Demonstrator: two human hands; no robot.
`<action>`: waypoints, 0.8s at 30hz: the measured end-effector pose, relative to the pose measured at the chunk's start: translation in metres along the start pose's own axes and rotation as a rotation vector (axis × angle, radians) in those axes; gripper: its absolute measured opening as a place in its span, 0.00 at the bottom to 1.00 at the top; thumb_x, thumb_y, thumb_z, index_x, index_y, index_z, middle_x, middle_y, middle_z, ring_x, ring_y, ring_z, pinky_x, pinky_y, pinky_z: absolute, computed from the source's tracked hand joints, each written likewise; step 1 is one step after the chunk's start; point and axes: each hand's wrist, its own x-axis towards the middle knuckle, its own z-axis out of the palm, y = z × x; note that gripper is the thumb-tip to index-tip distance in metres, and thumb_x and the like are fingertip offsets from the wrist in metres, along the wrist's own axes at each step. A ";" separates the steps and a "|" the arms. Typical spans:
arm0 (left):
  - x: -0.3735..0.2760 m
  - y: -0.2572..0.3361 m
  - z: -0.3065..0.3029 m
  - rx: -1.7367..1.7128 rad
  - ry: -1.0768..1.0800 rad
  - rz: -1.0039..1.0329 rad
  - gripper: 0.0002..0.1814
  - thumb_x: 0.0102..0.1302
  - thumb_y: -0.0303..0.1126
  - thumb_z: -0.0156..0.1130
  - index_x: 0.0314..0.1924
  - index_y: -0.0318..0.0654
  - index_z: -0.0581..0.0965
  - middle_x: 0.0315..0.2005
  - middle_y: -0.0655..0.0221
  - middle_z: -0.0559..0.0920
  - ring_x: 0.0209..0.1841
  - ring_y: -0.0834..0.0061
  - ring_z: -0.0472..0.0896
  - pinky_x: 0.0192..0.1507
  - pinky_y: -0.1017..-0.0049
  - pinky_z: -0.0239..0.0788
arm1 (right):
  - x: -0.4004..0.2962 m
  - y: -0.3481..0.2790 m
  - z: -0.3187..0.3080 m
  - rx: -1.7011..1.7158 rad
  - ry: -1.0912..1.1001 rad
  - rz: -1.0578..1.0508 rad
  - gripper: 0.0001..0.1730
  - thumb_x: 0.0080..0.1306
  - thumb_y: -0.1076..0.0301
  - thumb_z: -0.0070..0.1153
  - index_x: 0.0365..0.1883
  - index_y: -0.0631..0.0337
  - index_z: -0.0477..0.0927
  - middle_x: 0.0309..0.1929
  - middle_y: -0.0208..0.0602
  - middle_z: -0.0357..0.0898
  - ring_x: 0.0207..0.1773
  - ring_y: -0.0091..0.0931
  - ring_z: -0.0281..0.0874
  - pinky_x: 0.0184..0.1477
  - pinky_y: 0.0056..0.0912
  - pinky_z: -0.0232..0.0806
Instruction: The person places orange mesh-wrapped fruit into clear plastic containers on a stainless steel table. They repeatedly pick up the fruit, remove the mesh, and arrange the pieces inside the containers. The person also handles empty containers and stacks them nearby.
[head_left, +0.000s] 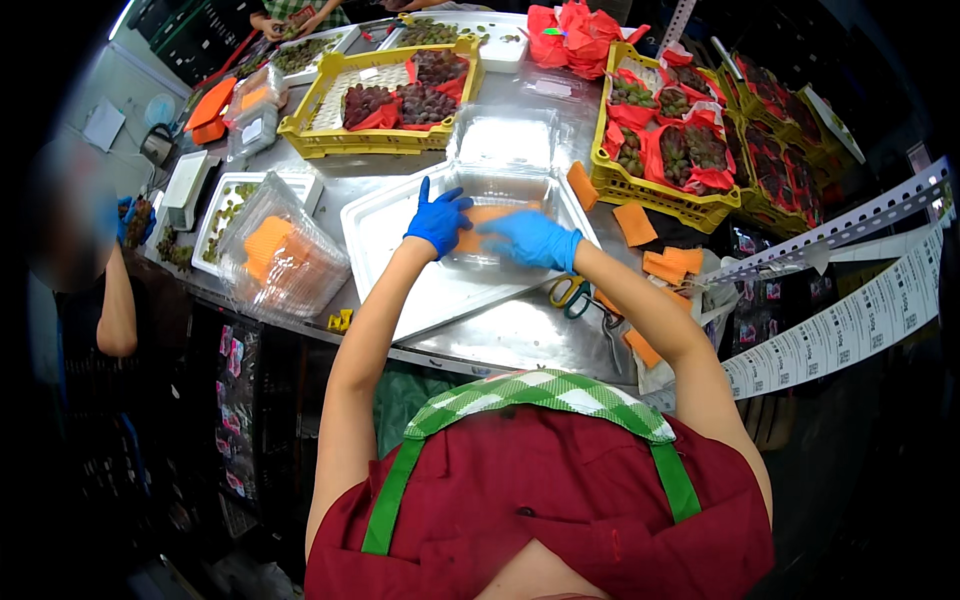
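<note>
A clear plastic clamshell container (517, 184) stands with its lid (506, 142) raised, on a white tray (420, 296). An orange absorbent-looking pad (504, 213) lies in its base. My left hand (439, 219), in a dark blue glove, rests at the container's left side with fingers spread, some reaching over its edge. Above the pad is my right hand (531, 238), in a lighter blue glove; its fingers are blurred by motion, and whether they grip the pad cannot be told.
Yellow crates of grapes (379, 135) and red-wrapped grapes (664, 180) stand behind. Nested containers (289, 259) are at left; loose orange pads (635, 223), scissors (574, 296) and a label strip (840, 330) at right. A co-worker's gloved hand (136, 221) holds grapes at far left.
</note>
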 end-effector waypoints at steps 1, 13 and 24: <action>-0.006 0.000 0.001 -0.016 0.056 -0.012 0.17 0.52 0.26 0.53 0.38 0.59 0.80 0.54 0.75 0.70 0.62 0.70 0.59 0.63 0.46 0.22 | -0.004 -0.007 0.005 -0.009 -0.098 0.078 0.11 0.59 0.61 0.48 0.33 0.56 0.77 0.32 0.41 0.77 0.34 0.40 0.74 0.40 0.40 0.64; -0.124 0.123 0.085 -0.871 0.758 -0.167 0.25 0.48 0.16 0.46 0.47 0.44 0.74 0.47 0.63 0.74 0.47 0.59 0.71 0.49 0.67 0.63 | -0.004 -0.047 -0.035 -0.219 0.236 0.219 0.06 0.57 0.73 0.48 0.29 0.59 0.78 0.25 0.39 0.77 0.25 0.32 0.76 0.27 0.28 0.66; -0.176 0.116 0.090 -0.859 0.796 -0.421 0.19 0.51 0.17 0.46 0.43 0.39 0.75 0.41 0.56 0.77 0.44 0.56 0.75 0.46 0.67 0.67 | 0.225 -0.193 0.012 0.029 0.251 -0.532 0.11 0.51 0.75 0.47 0.30 0.51 0.79 0.27 0.32 0.79 0.24 0.30 0.76 0.26 0.31 0.67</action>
